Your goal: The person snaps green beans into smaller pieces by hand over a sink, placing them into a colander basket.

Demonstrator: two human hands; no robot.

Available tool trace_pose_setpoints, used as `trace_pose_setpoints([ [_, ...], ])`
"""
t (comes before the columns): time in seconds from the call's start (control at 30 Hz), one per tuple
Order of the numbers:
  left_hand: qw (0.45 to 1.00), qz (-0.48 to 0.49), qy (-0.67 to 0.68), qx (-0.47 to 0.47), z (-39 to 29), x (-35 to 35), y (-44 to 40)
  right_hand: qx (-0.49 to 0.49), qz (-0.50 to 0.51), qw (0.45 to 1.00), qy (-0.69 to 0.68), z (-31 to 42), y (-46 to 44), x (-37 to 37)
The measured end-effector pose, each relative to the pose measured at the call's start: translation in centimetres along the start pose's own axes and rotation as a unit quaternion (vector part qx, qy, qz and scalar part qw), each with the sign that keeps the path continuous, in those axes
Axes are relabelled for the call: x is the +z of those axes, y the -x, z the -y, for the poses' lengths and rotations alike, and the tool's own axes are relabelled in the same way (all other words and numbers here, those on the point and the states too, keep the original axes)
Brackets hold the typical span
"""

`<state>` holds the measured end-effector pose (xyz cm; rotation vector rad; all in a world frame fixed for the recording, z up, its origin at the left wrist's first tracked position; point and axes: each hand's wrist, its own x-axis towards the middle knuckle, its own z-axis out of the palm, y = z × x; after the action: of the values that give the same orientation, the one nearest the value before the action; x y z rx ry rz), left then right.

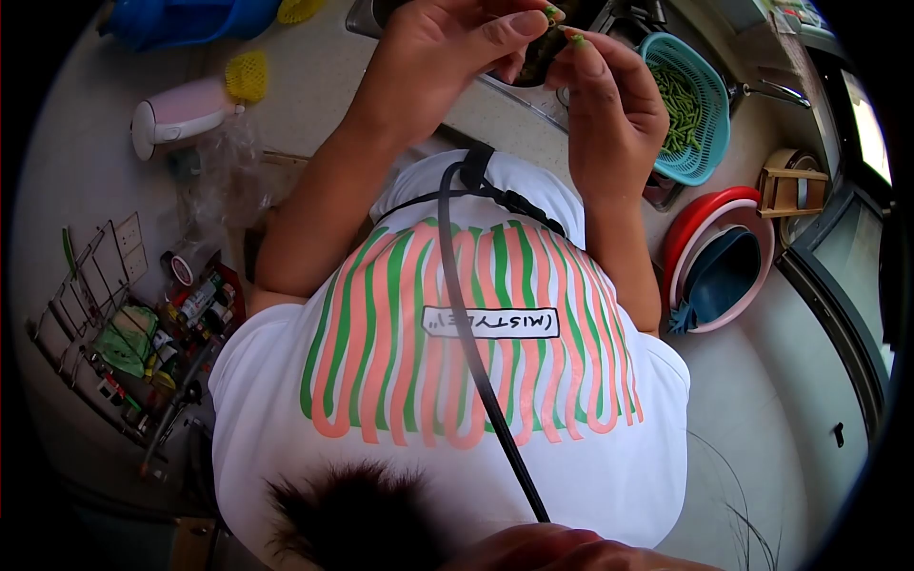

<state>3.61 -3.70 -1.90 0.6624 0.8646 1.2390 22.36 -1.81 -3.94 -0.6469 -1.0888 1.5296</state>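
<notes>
At the top of the head view my two hands are close together over the sink area. My left hand (455,55) is closed, with thumb and finger pinching a small bit of green bean (552,13). Just to the right, my right hand (614,100) is closed in a pinch too, with another small green bean piece (575,37) at the thumb tip. Most of what lies between the fingers is hidden. A turquoise plastic colander (721,143) stands right of my right hand, holding many short green bean pieces (678,109). A dark round vessel (541,59) shows partly behind the fingers.
Red and pink basins (671,249) with a dark blue bowl (722,271) stand at right, below the tap (776,92). At left are a pink-and-white appliance (186,112), a yellow scrubber (247,76), a clear plastic bag (228,176) and a wire rack (71,305).
</notes>
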Motion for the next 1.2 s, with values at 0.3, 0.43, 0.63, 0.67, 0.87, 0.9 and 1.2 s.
trace_pose_setpoints([
  [0.3, 0.994, -0.040, -0.095, 0.016, -1.5, 1.9, 0.6, -0.015, 0.028, 0.996, 0.087, 1.8, -1.6, 0.7],
  [0.43, 0.968, -0.051, -0.232, 0.086, -1.6, 1.8, 0.8, -0.044, 0.111, 0.976, 0.182, 2.1, -2.2, -0.8],
  [0.63, 0.920, -0.047, -0.322, 0.217, -2.3, 3.0, 1.0, 0.013, 0.087, 0.981, 0.172, 1.8, -2.1, -1.6],
  [0.67, 0.910, -0.043, -0.334, 0.241, -2.4, 3.0, 1.0, 0.048, 0.071, 0.991, 0.099, 1.6, -2.0, -1.7],
  [0.87, 0.837, -0.034, -0.448, 0.312, -2.5, 2.4, 0.6, 0.146, 0.026, 0.985, -0.091, 1.8, -1.7, -0.7],
  [0.9, 0.831, -0.035, -0.456, 0.316, -2.5, 2.5, 0.6, 0.147, 0.016, 0.985, -0.090, 1.8, -1.7, -0.5],
  [1.2, 0.752, 0.021, -0.521, 0.402, -2.7, 1.5, -0.3, 0.100, 0.104, 0.979, 0.142, 2.6, -1.7, -1.7],
])
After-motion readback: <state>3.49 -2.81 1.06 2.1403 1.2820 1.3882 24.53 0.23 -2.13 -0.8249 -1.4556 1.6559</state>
